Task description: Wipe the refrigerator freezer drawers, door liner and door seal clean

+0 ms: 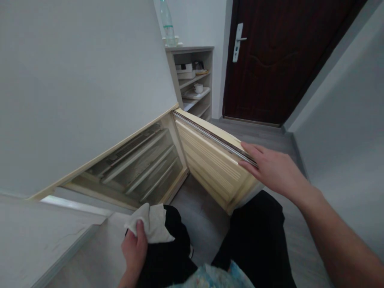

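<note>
My left hand (135, 242) is closed on a white cloth (153, 224), which hangs over my left knee, thumb on top. At the right, my right hand (268, 164) grips the top edge of a cream freezer door (210, 156), thumb and fingers on either side of it. The door stands swung out from the freezer compartment (144, 164), its ribbed inner face and dark seal strip showing. Several stacked drawers with pale fronts are inside the compartment, below a vent grille.
Behind the door stands an open shelf unit (192, 50) with boxes and a white cup (198, 88). A clear plastic bottle (168, 26) is on its top. A dark red door (282, 60) is at the back. My knees flank the freezer door's lower corner.
</note>
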`<act>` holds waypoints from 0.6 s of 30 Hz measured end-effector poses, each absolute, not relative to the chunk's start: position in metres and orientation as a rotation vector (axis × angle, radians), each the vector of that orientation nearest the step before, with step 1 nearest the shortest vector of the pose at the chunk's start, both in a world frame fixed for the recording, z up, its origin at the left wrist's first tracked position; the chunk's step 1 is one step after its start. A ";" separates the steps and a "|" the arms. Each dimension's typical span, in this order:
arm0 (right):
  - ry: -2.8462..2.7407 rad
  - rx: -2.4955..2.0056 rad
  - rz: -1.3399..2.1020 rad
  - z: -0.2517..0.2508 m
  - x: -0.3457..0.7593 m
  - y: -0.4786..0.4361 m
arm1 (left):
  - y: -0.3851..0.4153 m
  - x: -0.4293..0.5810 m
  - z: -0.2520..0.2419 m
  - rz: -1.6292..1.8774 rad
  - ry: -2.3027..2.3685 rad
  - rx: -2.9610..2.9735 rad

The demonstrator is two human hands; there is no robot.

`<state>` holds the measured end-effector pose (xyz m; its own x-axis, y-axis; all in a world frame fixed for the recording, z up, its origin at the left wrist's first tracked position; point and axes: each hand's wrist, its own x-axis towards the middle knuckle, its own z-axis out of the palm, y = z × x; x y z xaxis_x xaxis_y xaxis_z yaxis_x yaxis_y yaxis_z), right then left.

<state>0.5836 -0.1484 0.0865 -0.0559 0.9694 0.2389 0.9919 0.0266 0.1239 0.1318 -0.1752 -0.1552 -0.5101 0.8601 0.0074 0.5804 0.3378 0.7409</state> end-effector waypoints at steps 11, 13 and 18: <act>-2.005 -2.050 -0.468 0.072 0.620 -0.132 | -0.189 0.140 -0.143 1.126 2.100 1.111; -1.963 -2.078 -0.495 0.070 0.629 -0.127 | -0.184 0.152 -0.132 1.178 1.931 1.051; -1.945 -2.135 -0.562 0.070 0.646 -0.113 | -0.168 0.188 -0.100 1.357 1.499 0.566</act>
